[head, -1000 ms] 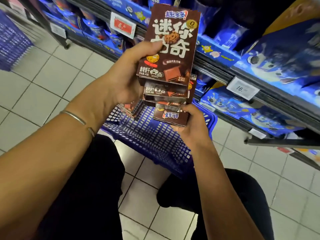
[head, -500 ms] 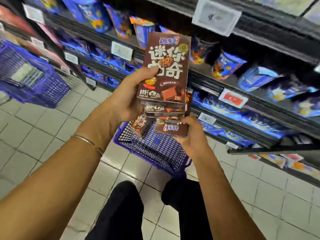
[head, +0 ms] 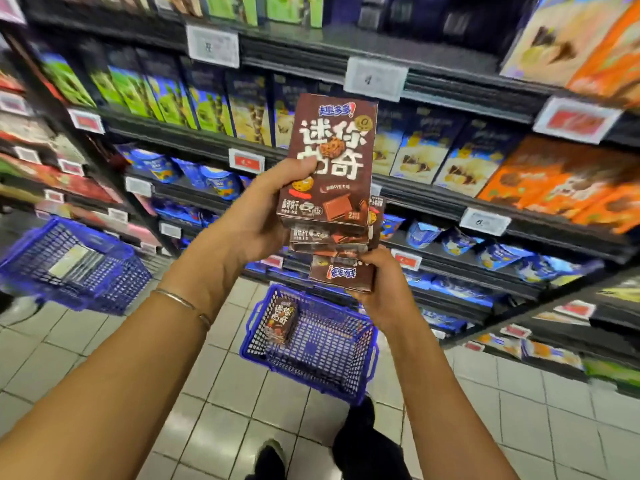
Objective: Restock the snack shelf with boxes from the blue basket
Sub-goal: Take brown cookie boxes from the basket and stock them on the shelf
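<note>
Facing dark metal snack shelf [head: 433, 199] over pale floor tiles [head: 225, 410], found brown cardboard boxes [head: 332, 168] stacked and raised before it. Found left hand [head: 256, 223] gripping upper boxes, thumb across front face; right hand [head: 377, 289] curled round lowest box, logo upside down. Read large white Chinese characters beside cookie picture; judged price tags [head: 375, 79] too blurred. Noted blue basket [head: 311, 374], plastic mesh, on tiles below, one matching box [head: 280, 322] inside.

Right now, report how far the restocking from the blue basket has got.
Done: the blue plastic mesh basket is nearly emptied. In hand: the left hand and right hand grip a stack of brown cardboard cookie boxes, raised before the black shelves. Left: shelving that stack, then the single brown box lying in the basket.
</note>
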The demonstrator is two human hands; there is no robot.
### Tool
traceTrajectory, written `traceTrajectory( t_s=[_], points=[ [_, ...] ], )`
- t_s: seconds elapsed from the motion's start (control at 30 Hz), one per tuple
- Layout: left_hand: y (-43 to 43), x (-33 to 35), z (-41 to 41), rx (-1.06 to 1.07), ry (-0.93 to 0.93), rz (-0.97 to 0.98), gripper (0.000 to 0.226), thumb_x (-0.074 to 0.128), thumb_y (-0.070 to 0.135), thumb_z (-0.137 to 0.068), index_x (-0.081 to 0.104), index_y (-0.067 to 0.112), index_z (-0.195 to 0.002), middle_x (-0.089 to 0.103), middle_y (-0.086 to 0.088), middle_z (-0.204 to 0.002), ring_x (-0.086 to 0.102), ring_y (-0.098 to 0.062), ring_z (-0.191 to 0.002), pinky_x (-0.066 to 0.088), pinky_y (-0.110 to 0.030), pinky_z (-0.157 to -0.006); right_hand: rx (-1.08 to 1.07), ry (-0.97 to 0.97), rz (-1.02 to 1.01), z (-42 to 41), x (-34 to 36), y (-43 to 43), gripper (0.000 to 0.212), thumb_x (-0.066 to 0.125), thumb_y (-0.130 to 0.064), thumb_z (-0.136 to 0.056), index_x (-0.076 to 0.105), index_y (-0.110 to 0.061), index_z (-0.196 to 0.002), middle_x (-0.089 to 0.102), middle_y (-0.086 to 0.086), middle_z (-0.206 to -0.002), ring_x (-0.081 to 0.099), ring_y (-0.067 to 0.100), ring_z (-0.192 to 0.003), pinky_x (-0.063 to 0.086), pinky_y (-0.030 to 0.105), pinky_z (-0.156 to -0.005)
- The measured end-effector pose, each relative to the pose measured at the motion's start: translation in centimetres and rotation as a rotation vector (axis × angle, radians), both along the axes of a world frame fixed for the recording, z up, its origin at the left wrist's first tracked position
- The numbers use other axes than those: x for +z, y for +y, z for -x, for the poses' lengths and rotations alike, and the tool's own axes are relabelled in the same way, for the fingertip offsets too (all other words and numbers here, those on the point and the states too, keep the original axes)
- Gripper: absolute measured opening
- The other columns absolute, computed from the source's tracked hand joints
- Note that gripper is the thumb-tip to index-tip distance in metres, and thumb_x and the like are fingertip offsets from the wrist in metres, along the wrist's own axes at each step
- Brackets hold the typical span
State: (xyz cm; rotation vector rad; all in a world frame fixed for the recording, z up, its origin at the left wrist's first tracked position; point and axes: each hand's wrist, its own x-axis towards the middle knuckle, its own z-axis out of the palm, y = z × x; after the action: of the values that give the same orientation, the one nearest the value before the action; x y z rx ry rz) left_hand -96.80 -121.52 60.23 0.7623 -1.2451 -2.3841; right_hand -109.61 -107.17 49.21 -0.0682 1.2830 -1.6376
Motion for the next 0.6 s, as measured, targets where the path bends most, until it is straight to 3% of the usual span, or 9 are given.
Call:
traceTrajectory(
  t_s=[0.1, 0.23, 0.33, 0.43, 0.5, 0.6],
  points=[
    [0.5, 3.3, 0.3, -0.007, 0.049, 0.028, 0.039, 0.068, 0.036, -0.084, 0.074, 0.014, -0.116, 0.08, -0.009, -0.11, 0.077, -0.027, -0.095, 0.064, -0.044, -0.086, 0.004, 0.064, 0.043, 0.3, 3.2, 0.4, 0.035, 0.057, -0.021, -0.072, 0.058, -0.018, -0.107, 0.059, 0.015, -0.111, 0.057, 0.031, -0.101, 0.057, 0.034, -0.064],
    [1.3, 8.2, 0.7, -0.04, 0.12, 0.04, 0.028, 0.072, 0.035, -0.086, 0.083, 0.015, -0.101, 0.082, -0.008, -0.103, 0.079, -0.026, -0.09, 0.065, -0.041, -0.077, -0.022, 0.16, 0.102, 1.6, 8.3, 0.7, 0.024, 0.059, -0.018, -0.08, 0.051, -0.013, -0.102, 0.052, 0.018, -0.106, 0.056, 0.034, -0.087, 0.048, 0.036, -0.063],
    [1.5, 11.0, 1.2, -0.047, 0.155, 0.065, 0.029, 0.07, 0.039, -0.087, 0.086, 0.017, -0.096, 0.082, -0.008, -0.105, 0.079, -0.025, -0.093, 0.065, -0.04, -0.079, -0.049, 0.205, 0.152, 2.6, 11.2, 0.8, 0.011, 0.056, -0.013, -0.09, 0.053, -0.011, -0.1, 0.057, 0.015, -0.098, 0.061, 0.029, -0.08, 0.049, 0.038, -0.066],
    [1.5, 13.8, 1.9, -0.05, 0.176, 0.077, 0.032, 0.072, 0.042, -0.084, 0.086, 0.017, -0.099, 0.081, -0.01, -0.111, 0.078, -0.028, -0.097, 0.064, -0.044, -0.083, -0.056, 0.231, 0.198, 3.0, 14.5, 0.7, 0.033, 0.063, -0.02, -0.078, 0.054, -0.011, -0.108, 0.055, 0.017, -0.104, 0.058, 0.034, -0.089, 0.046, 0.042, -0.073],
    [1.3, 15.6, 2.6, -0.06, 0.203, 0.091, 0.031, 0.075, 0.041, -0.08, 0.086, 0.018, -0.097, 0.081, -0.009, -0.108, 0.079, -0.027, -0.094, 0.065, -0.043, -0.079, -0.066, 0.274, 0.229, 3.5, 16.6, 0.6, 0.043, 0.064, -0.023, -0.071, 0.055, -0.01, -0.111, 0.057, 0.018, -0.103, 0.061, 0.032, -0.083, 0.047, 0.039, -0.069],
    [1.2, 18.2, 3.9, -0.085, 0.243, 0.117, 0.034, 0.082, 0.037, -0.075, 0.084, 0.016, -0.102, 0.08, -0.009, -0.11, 0.079, -0.027, -0.094, 0.064, -0.04, -0.078, -0.097, 0.338, 0.27, 5.0, 19.0, 0.8, 0.031, 0.065, -0.021, -0.077, 0.054, -0.01, -0.104, 0.063, 0.01, -0.093, 0.064, 0.025, -0.077, 0.05, 0.036, -0.065]
  ],
)
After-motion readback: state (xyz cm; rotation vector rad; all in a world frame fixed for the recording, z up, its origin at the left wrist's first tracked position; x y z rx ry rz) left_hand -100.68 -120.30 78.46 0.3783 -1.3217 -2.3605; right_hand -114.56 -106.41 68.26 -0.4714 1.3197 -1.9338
